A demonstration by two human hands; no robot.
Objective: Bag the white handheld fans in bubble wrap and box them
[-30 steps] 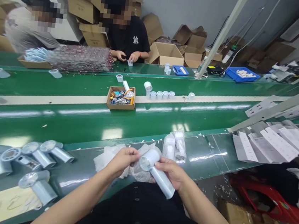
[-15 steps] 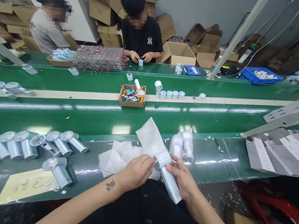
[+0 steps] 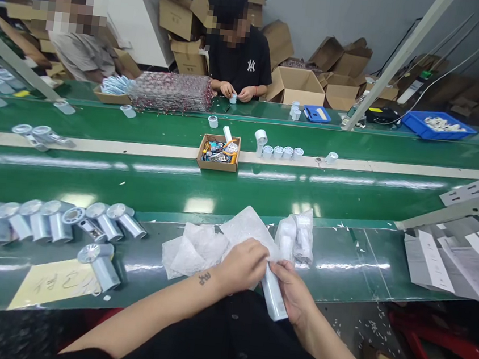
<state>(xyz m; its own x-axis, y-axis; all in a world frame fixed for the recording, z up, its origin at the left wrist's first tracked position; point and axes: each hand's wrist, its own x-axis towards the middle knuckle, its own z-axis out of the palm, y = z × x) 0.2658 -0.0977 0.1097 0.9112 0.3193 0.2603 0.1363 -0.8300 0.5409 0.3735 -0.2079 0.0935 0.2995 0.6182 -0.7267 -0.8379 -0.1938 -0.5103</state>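
My right hand (image 3: 294,291) is wrapped round the pale blue handheld fan (image 3: 273,297), near where its handle meets its head. The handle tilts down toward my body. Over the fan's head lies a bubble-wrap bag (image 3: 245,226), its wide end spread forward over the bench. With closed fingers my left hand (image 3: 245,263) grips the bag at the fan's head and hides most of that head. More bubble-wrap bags (image 3: 193,249) lie left of my hands. Just beyond my right hand are two wrapped fans (image 3: 295,239).
Several unwrapped fans (image 3: 53,221) line the bench on the left, near a yellow paper sheet (image 3: 51,285). A small box of tools and parts (image 3: 218,163) stands on the middle strip. Folded grey card inserts (image 3: 449,261) are at right. A co-worker (image 3: 239,59) handles a small part opposite.
My left hand has moved right over the fan's head, drawing the bubble wrap over it. The bag's far end has dropped lower. The camera view has shifted slightly.
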